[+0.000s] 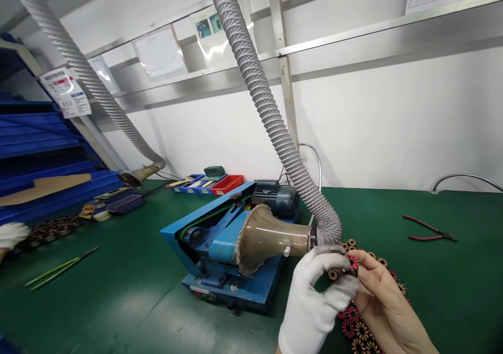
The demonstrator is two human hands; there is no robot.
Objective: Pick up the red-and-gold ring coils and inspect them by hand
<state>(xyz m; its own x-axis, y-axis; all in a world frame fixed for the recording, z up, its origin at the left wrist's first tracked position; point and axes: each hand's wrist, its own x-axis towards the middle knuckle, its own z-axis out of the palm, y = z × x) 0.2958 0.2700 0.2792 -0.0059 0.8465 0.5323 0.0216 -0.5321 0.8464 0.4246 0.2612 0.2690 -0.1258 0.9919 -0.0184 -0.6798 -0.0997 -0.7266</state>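
While both hands work just right of the blue machine (231, 249):
Left hand (314, 301): gloved, pinching a red coil (352, 262).
Right hand (383, 301): bare, gripping the same coil.
Coil pile (359, 330): on surface (118, 301), beneath hands.
Tip: fingertips only, grip steady.

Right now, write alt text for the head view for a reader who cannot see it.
A white-gloved left hand and a bare right hand together pinch a small red wound ring coil above a pile of similar coils on a green bench mat. Beside them, a grey ribbed hose with a brown funnel hood meets a blue motorised machine.
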